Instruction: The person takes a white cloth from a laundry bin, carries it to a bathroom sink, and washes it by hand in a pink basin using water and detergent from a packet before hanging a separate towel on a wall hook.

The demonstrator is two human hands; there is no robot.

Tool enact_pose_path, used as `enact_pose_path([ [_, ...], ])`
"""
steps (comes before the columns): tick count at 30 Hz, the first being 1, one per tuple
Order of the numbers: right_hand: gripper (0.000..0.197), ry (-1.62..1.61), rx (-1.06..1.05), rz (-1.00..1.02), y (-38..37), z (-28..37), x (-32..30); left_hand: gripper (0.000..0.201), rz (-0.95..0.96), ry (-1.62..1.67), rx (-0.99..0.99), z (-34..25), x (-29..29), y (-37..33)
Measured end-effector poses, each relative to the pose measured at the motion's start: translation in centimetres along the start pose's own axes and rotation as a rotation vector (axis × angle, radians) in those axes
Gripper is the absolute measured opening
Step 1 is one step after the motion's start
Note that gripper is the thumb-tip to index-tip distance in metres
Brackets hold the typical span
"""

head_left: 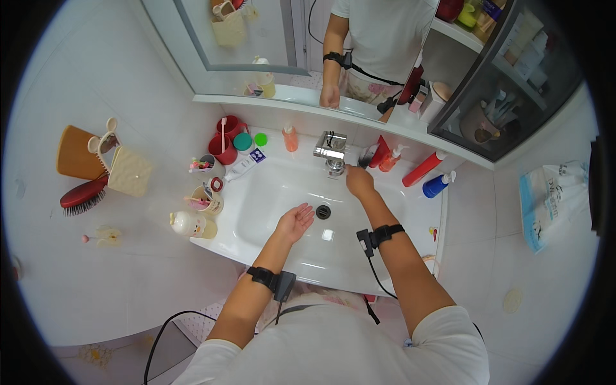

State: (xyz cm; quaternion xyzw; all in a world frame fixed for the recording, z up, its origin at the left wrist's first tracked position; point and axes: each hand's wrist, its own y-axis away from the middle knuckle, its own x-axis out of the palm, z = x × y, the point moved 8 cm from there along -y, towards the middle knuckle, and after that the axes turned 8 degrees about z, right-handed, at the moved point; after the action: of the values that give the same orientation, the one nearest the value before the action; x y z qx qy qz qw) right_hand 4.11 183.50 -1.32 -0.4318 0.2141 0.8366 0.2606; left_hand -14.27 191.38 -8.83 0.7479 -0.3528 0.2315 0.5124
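Over white sink (260, 208): left hand (296, 222) palm up, uncurled, near drain (323, 212). At rear edge, right hand (360, 182) curled right beside chrome faucet (330, 153); whether it grips, cannot tell.

It's a home bathroom — sink (256, 218) with tap (330, 149), mirror (301, 58), toothbrush (223, 131) and hairbrush (85, 194).

Pale tiled walls (128, 70) flank me on both sides. Before me is a mirror cabinet (378, 51) with white shelves (459, 34) and a dark-framed glass door (513, 80); dotted floor (201, 324) shows at my lower left.
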Motion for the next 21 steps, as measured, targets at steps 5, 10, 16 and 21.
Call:
enact_pose_path([
  [5,0.026,-1.340,0.320,-0.228,2.8,-4.8,5.9,0.032,-0.139,-0.022,-0.033,1.0,0.1,-5.4],
  [10,0.028,-2.479,0.182,0.065,-1.4,1.1,9.9,0.035,-0.033,-0.065,-0.065,1.1,2.6,-8.3],
  [16,0.022,-2.768,0.447,0.016,-3.4,3.1,12.9,0.038,0.118,0.103,-0.009,0.1,3.8,-8.4],
  [21,0.019,-1.700,0.222,-0.129,-4.6,-3.8,14.2,0.038,0.174,0.324,-0.105,3.1,7.0,-9.4],
])
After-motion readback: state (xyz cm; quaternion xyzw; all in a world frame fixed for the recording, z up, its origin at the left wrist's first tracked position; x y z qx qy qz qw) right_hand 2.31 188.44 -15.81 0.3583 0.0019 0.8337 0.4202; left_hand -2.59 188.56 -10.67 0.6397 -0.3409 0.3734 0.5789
